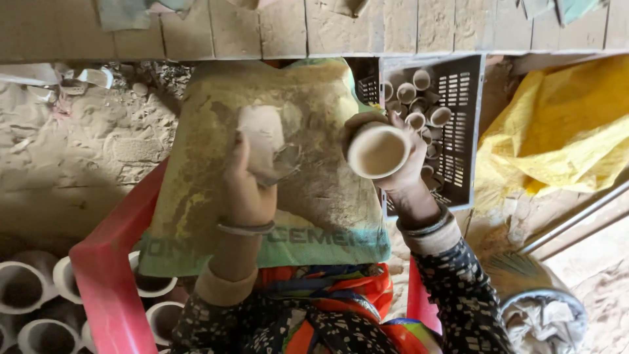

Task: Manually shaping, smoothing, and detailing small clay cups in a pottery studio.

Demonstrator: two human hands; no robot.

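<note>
Right hand [393, 157] grips a clay cup [378, 151], mouth up. Left hand [247, 190] clasps a rag [264, 141], perhaps sandpaper, over a sack [314, 98]. Crate [458, 98] of cups beside.

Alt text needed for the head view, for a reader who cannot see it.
Seen from above, the right hand holds a pale clay cup, while the left hand holds a lump of clay over a dusty sack. A dark crate of similar cups sits beyond.
</note>
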